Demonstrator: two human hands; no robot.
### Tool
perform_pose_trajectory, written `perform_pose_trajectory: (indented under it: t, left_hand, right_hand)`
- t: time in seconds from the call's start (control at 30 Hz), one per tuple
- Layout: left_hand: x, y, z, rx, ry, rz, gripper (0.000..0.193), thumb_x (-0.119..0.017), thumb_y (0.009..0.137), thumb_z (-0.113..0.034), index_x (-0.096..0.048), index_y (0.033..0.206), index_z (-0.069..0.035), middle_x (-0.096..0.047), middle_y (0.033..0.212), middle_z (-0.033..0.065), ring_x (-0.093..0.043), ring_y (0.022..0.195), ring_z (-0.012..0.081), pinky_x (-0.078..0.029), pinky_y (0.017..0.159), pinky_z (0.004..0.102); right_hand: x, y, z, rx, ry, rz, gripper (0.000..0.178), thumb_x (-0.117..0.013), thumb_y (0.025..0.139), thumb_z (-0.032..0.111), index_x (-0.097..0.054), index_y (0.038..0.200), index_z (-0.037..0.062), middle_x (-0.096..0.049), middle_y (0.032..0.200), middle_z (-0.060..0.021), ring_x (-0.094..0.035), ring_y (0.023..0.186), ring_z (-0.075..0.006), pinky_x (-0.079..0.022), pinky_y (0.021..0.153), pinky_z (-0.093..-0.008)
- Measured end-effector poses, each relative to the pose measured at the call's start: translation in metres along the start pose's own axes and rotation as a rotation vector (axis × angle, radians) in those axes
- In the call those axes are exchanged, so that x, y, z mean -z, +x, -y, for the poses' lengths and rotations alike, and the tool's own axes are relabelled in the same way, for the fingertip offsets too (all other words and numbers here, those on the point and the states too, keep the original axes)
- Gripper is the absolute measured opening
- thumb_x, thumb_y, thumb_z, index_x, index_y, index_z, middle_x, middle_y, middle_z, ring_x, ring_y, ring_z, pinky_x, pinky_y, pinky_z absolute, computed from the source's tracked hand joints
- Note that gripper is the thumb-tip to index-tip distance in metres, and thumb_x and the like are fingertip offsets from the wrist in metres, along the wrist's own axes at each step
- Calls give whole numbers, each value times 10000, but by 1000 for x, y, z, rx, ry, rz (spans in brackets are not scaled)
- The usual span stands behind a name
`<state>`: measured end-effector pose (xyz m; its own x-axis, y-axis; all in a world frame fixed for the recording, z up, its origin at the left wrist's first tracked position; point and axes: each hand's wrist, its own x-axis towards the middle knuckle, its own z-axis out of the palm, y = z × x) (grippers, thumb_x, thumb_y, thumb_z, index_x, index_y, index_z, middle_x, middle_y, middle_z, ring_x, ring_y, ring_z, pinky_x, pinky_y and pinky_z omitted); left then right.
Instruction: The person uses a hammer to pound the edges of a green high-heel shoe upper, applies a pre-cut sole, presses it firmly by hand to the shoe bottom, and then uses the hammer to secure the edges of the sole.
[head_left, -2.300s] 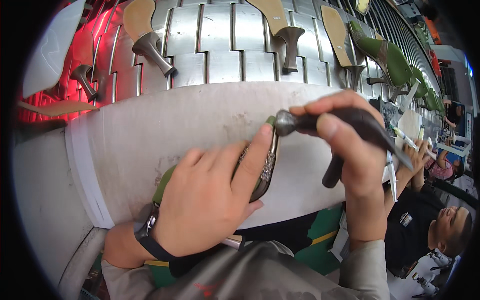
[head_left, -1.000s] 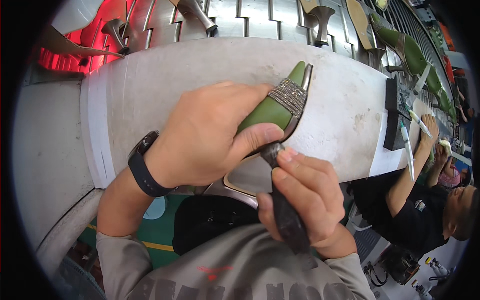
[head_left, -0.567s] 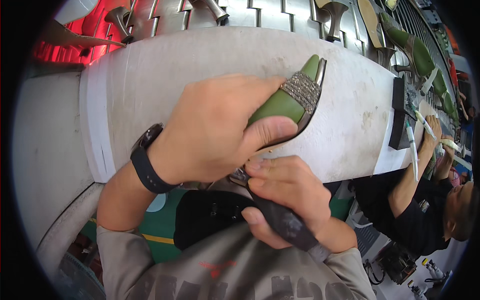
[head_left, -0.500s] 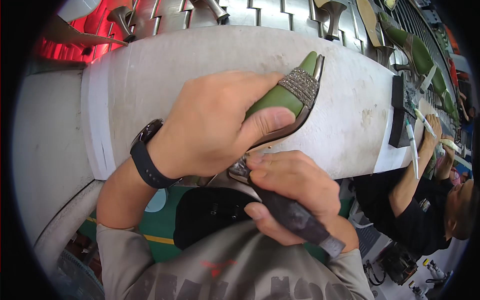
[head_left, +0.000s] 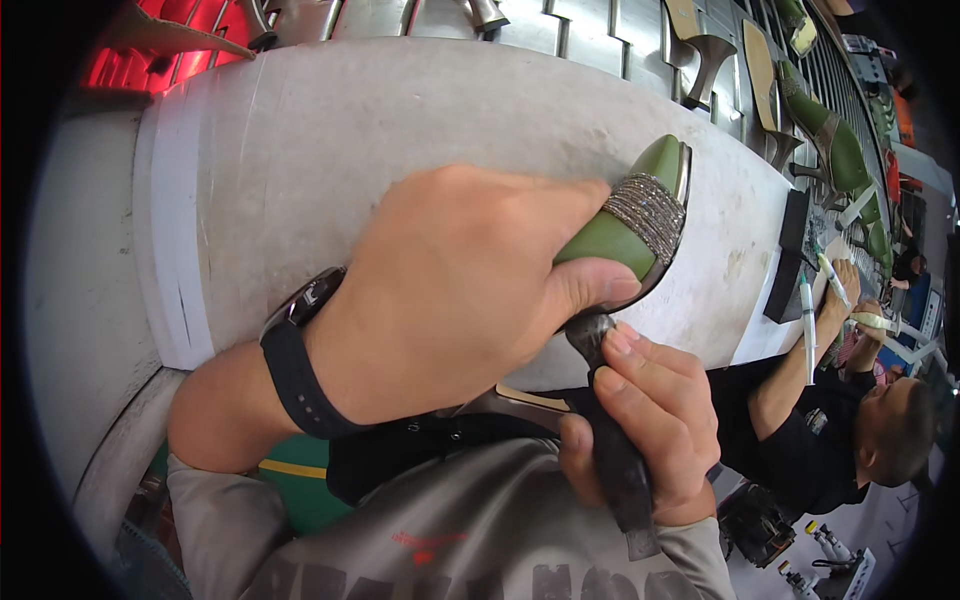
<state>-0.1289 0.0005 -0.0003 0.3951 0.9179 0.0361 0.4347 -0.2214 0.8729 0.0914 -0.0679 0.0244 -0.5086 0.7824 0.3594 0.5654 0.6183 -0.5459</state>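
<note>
My left hand (head_left: 470, 285) is closed around the front of a green pointed shoe (head_left: 605, 245) with a glittering stone-covered band (head_left: 648, 218) across its toe part. The toe points away and to the right, and part of the shoe lies hidden behind the hand. In my right hand (head_left: 665, 425) is a dark hand tool (head_left: 620, 480) with a thick grip, its kind unclear. The tool's rounded head (head_left: 588, 338) is at the sole edge beside my left thumb; whether it touches the shoe I cannot tell.
Under the shoe lies a pale worktable (head_left: 300, 150). Beyond its far edge runs a metal slatted conveyor (head_left: 560, 35) carrying tan soles with heels (head_left: 710, 65) and green shoes (head_left: 835, 145). A black block (head_left: 792, 255) stands at the right, near a co-worker's hand (head_left: 845, 280) and a syringe (head_left: 807, 330).
Both hands, the shoe and the tool now appear farther right and slightly lower in view. The tool has turned more upright, and its head is closer to the front of the shoe.
</note>
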Motion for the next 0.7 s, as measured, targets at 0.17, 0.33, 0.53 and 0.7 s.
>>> perform_pose_trajectory:
  t: [0.17,0.33,0.53,0.7]
  left_hand:
    - [-3,-1,0,9,6,-37,415,-815,897,-186,-711,1235,29,-747,934,193,-732,801,359,-568,711,367]
    - [-3,-1,0,17,-12,-39,418,-818,896,-192,-711,1233,31,-747,933,196,-733,800,360,-568,711,367]
    - [-4,-2,-2,31,-1,-33,372,-799,916,-177,-720,1201,49,-751,968,223,-744,830,368,-576,746,374]
    - [2,-13,-5,-2,29,5,531,-822,882,-206,-666,1331,32,-745,1055,231,-728,925,373,-571,796,384]
  right_hand:
    - [0,5,2,-29,59,53,442,-887,707,71,-716,1092,-62,-733,1098,-241,-750,935,-376,-656,827,-400]
    - [-2,13,9,-7,43,82,339,-858,752,83,-725,1035,-48,-743,1062,-232,-746,924,-354,-653,808,-381]
    - [-8,16,15,141,-137,44,236,-812,810,105,-731,986,-31,-742,1030,-204,-724,886,-322,-635,777,-365]
    - [2,-9,-10,-211,532,-80,290,-773,877,33,-674,1128,-72,-733,1086,-248,-737,1008,-359,-581,958,-422]
